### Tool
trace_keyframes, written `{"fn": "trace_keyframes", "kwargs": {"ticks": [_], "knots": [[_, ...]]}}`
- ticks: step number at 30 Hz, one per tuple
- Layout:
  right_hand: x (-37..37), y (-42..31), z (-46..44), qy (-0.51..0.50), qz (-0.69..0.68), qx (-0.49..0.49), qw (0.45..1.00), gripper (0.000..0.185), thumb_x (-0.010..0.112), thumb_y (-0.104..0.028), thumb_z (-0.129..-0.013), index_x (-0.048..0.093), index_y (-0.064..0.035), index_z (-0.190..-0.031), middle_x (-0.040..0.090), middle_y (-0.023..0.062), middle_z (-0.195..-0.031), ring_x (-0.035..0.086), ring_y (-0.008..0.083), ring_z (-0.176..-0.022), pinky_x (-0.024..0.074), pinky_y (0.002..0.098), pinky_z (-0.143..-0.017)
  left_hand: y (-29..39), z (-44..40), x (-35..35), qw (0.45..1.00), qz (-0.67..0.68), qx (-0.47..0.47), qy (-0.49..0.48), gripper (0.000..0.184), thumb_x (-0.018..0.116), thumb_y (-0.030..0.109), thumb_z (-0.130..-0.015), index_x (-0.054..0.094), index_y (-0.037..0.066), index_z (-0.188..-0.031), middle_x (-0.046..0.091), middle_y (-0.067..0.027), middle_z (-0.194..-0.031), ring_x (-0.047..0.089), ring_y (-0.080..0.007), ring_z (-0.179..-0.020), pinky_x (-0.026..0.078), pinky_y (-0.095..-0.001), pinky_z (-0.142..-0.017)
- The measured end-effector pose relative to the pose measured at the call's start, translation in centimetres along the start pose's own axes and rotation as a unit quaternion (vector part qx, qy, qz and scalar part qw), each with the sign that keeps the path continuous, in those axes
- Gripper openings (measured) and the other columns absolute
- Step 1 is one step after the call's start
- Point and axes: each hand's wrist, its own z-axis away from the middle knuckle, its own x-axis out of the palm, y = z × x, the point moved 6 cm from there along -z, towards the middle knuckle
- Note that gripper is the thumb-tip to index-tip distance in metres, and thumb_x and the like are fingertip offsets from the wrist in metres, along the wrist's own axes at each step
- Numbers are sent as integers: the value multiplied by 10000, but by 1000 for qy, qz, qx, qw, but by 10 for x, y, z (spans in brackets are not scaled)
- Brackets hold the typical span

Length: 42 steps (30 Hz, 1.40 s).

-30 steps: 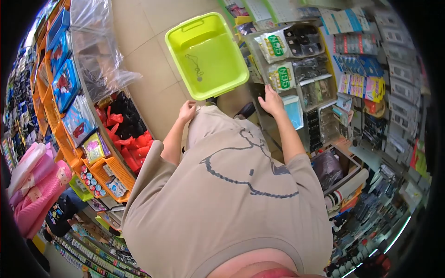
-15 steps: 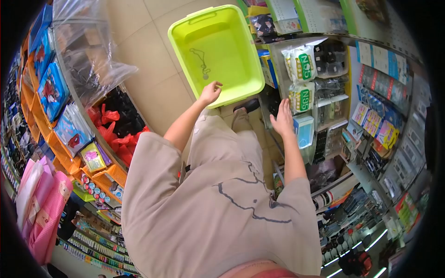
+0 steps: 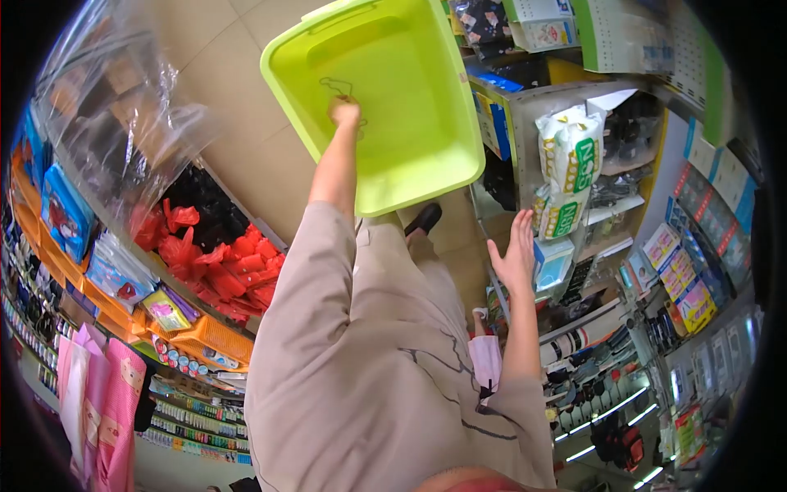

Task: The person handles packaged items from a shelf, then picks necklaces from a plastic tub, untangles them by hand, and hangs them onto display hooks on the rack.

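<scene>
A lime-green plastic tub (image 3: 418,115) stands on the tiled floor at the top middle. My left hand (image 3: 344,110) reaches down into it, its fingers closed at a thin dark chain or cord (image 3: 337,83) that lies inside. How firmly the fingers hold the cord is hard to see. My right hand (image 3: 516,250) is raised at the right with its fingers apart and nothing in it, beside the shelf that holds the N95 packs (image 3: 574,156) and a light blue box (image 3: 552,262).
Red plastic bags (image 3: 225,266) fill a bin at the left, below clear plastic sheeting (image 3: 135,107). Orange baskets (image 3: 217,336) line the left edge. Packaged goods (image 3: 680,275) hang at the right. Floor tiles (image 3: 205,82) show left of the tub.
My left hand has gone from beside my body, over the tub's near rim, down to the cord. The tub appears larger and closer. My right hand stays near the shelf, fingers spread.
</scene>
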Motion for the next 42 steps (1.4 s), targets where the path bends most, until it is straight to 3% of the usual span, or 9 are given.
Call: {"fn": "trace_keyframes", "kwargs": {"ticks": [6, 11, 18, 21, 26, 32, 36, 39, 42], "knots": [[5, -4, -9, -14, 10, 30, 999, 1028, 720, -252, -881, 65, 20, -1625, 107, 319, -1665, 131, 435, -1559, 190, 506, -1245, -8, -57, 8, 991, 16, 28, 133, 289, 737, 175, -864, 640, -35, -1037, 709, -249, -990, 704, -394, -949, 555, -464, -848], [8, -6, -17, -18, -3, 35, 999, 1039, 723, -249, -875, 58, 45, -1616, 87, 326, -1665, 130, 445, -1557, 178, 524, -1245, 23, -56, -2, 982, 49, 67, 172, 258, 715, 145, -884, 626, -60, -1013, 700, -242, -981, 689, -409, -922, 544, -486, -838], [9, -10, -19, -19, -5, 45, 999, 1046, 733, -252, -870, 64, 66, -1609, 81, 347, -1656, 132, 468, -1548, 177, 530, -1245, 10, -72, 22, 977, 26, 55, 205, 262, 681, 199, -891, 670, -56, -949, 726, -251, -923, 709, -416, -875, 558, -488, -782], [7, -10, -18, -18, -9, 36, 999, 1055, 739, -257, -866, 62, 67, -1608, 80, 349, -1655, 135, 472, -1546, 180, 532, -1244, -10, -83, 47, 967, -7, 144, 209, 270, 605, 215, -945, 633, -53, -963, 695, -242, -930, 671, -404, -844, 529, -495, -771], [1, -11, -13, -7, -15, 19, 1000, 1063, 750, -256, -860, 64, 45, -1615, 84, 337, -1659, 145, 466, -1545, 195, 524, -1241, 23, 1, 47, 974, 167, 99, 117, 284, 530, 193, -967, 607, -53, -848, 647, -234, -810, 619, -375, -762, 492, -492, -741], [-5, -6, -4, 2, -30, -2, 1000, 1090, 772, -261, -843, 65, 28, -1620, 79, 326, -1665, 145, 451, -1550, 214, 488, -1241, 27, 141, 16, 962, 195, 191, 30, 330, 461, 236, -1013, 610, -21, -870, 632, -238, -846, 586, -406, -802, 463, -481, -767], [-5, 1, 3, 21, -44, -24, 999, 1108, 785, -269, -830, 65, 23, -1621, 84, 320, -1667, 145, 451, -1550, 221, 482, -1242, 35, 235, -37, 966, 174, 119, -146, 304, 563, 274, -1009, 647, 2, -901, 657, -187, -848, 612, -321, -845, 483, -434, -784], [1, 11, 7, 38, -49, -40, 997, 1137, 798, -267, -814, 50, 14, -1623, 96, 314, -1667, 142, 448, -1551, 218, 480, -1246, 39, 282, -74, 964, 126, 189, -142, 312, 649, 310, -995, 672, 0, -973, 693, -97, -877, 621, -214, -844, 484, -349, -825], [2, 12, 11, 55, -36, -38, 997, 1164, 808, -260, -798, 33, 7, -1624, 106, 308, -1667, 138, 445, -1553, 223, 483, -1246, 62, 326, -129, 946, 115, 272, -137, 291, 701, 288, -971, 681, -2, -988, 688, -85, -869, 618, -192, -855, 488, -331, -825]]}}
